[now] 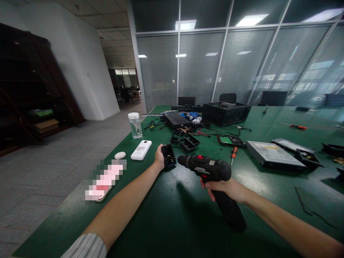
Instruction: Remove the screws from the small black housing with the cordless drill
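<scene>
My left hand (159, 157) is closed round a small black box-shaped part (169, 156), held upright on the green table (166, 222). My right hand (224, 188) grips the handle of a black cordless drill (211, 170) with a red switch on top. The drill's nose points left and its tip touches the side of the small black part.
Several black trays (186, 141) lie just beyond. Further right are a red-handled screwdriver (233, 153), a circuit board (228, 140), an optical drive (271, 154) and a black crate (225, 113). A white device (141, 149), a cup (135, 125) and cables (154, 124) sit left.
</scene>
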### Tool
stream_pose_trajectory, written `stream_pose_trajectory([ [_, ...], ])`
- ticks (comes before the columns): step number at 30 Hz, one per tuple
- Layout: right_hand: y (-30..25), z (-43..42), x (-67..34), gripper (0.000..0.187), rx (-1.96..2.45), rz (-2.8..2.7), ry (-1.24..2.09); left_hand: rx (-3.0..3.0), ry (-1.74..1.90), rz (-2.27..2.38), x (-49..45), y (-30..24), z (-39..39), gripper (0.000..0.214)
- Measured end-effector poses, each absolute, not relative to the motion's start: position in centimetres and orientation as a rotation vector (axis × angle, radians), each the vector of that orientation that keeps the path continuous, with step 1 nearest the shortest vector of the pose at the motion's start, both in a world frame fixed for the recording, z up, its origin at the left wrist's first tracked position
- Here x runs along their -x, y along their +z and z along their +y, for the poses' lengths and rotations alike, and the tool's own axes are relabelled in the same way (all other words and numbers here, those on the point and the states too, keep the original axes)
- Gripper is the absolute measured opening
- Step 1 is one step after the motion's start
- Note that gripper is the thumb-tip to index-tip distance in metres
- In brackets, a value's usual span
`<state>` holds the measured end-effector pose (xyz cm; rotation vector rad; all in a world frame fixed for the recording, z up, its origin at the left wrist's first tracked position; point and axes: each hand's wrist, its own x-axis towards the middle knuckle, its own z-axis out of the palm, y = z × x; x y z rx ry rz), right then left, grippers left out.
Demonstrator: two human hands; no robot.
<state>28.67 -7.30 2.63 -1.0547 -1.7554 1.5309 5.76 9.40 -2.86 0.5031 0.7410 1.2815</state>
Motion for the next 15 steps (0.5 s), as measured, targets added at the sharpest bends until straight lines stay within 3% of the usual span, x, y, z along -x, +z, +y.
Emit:
stream_pose_trajectory([
  [15, 2.93, -7.35, -28.48, 0.027, 1.057, -1.746, 1.533, -0.497, 1.296, 0.726, -5.69, -3.16, 9.58, 0.033],
])
